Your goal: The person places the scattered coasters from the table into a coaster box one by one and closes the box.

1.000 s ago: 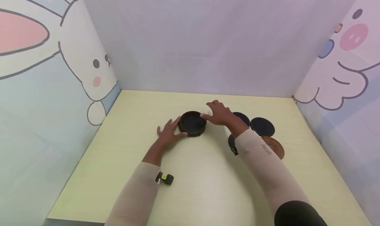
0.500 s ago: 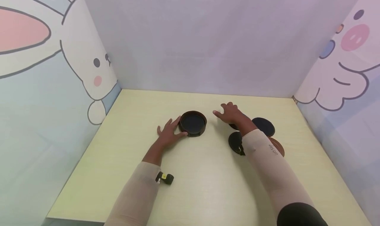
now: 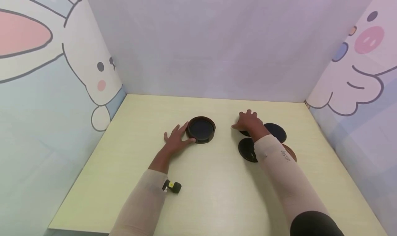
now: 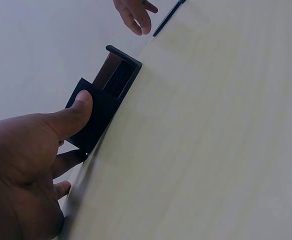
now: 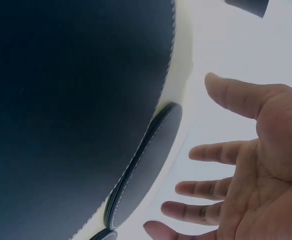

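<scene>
A round dark coaster holder with a brown inner rim stands on the table. My left hand holds its left side, thumb at the near edge. In the left wrist view the thumb presses the holder's wall, beside a side gap showing dark layers inside. My right hand is over a black coaster, partly hiding it. In the right wrist view that hand has straight, spread fingers and nothing in its grasp. Black coasters with stitched edges fill that view's left side.
Another black coaster lies nearer me, partly behind the right sleeve. Right of the hand lie a further black coaster and a brown disc. Fabric walls with cartoon animals stand around the table.
My right hand has moved from the holder's right rim rightward to the black coaster at the back. The left hand and the holder have stayed in place.
</scene>
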{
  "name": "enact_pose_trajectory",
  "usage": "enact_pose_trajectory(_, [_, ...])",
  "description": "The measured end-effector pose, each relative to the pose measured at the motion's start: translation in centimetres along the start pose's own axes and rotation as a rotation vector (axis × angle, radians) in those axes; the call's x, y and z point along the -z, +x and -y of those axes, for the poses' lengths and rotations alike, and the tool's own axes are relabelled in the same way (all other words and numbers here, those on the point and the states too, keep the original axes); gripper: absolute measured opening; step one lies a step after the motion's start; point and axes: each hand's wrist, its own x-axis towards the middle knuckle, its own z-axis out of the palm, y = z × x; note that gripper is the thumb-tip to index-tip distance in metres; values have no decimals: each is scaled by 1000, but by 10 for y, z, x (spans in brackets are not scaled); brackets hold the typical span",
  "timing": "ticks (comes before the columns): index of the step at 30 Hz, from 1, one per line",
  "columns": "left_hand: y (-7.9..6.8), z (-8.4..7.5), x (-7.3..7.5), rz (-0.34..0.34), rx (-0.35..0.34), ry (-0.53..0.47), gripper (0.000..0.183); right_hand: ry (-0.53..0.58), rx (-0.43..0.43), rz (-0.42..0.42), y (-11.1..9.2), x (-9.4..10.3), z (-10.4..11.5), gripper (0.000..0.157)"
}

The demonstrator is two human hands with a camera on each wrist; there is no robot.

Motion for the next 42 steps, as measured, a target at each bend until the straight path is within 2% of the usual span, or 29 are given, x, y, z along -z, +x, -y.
enact_pose_trajectory(6, [0, 1, 0, -9, -16, -5, 90, -1, 20, 43, 0, 3, -5, 86])
enact_pose_trajectory(12, [1, 2, 0, -15, -20, -8, 90, 16, 1, 90, 0, 5, -8, 93])
enact_pose_trajectory(29, [0, 1, 0, -16, -23, -8, 89, 46, -5, 152, 3, 6, -23, 104])
enact_pose_trajectory(42, [-1, 3, -1, -13, -30, -30, 88, 29, 23, 134, 7, 5, -31, 101])
